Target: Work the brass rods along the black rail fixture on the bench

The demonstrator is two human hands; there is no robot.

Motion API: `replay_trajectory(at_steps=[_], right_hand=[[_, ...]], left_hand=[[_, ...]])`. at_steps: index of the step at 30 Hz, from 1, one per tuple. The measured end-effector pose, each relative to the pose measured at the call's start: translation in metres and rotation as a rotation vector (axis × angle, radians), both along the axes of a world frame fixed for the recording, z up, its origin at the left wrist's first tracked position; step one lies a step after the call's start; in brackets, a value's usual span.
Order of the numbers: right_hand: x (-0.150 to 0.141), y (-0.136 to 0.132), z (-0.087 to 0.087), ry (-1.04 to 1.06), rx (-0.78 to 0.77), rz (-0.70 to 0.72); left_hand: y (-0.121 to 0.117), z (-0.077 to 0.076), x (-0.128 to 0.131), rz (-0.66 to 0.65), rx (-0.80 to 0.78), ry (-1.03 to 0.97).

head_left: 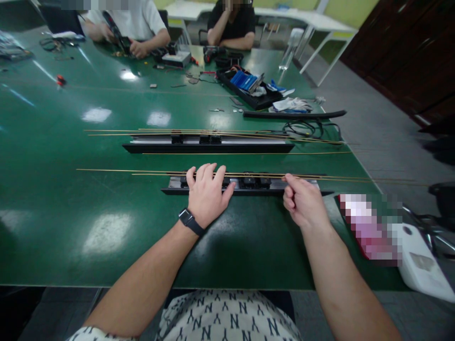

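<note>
One glossy green tabletop [117,265] beneath left hand [209,195] and right hand [304,201]. Long black-and-silver metal rail [256,192] under left hand, fingers spread apart. Right hand: thumb and forefinger pinched together on thin, straight, gold-coloured rods [256,175], which run leftward to left fingers.

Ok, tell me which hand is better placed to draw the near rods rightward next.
Probably the right hand: it appears to pinch the near rods toward the right end of the near rail. The left hand lies farther left, palm down, fingers spread.
</note>
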State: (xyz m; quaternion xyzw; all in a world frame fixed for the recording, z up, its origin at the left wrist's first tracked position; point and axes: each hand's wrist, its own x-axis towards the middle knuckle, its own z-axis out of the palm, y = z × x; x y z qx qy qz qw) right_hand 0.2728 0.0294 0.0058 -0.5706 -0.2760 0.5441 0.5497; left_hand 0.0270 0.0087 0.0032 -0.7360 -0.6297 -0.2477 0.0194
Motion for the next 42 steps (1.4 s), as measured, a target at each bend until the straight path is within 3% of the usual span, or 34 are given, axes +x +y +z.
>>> replay_trajectory(at_steps=[29,42], right_hand=[[0.0009,-0.0007,0.0019,-0.006,0.002,-0.004],[0.0028,0.0000,0.0037,0.006,0.027,-0.070]], left_hand=[[0.0000,-0.0001,-0.0006,-0.006,0.002,0.027],[0.0000,0.0009,-0.0005,-0.001,-0.003,0.012]])
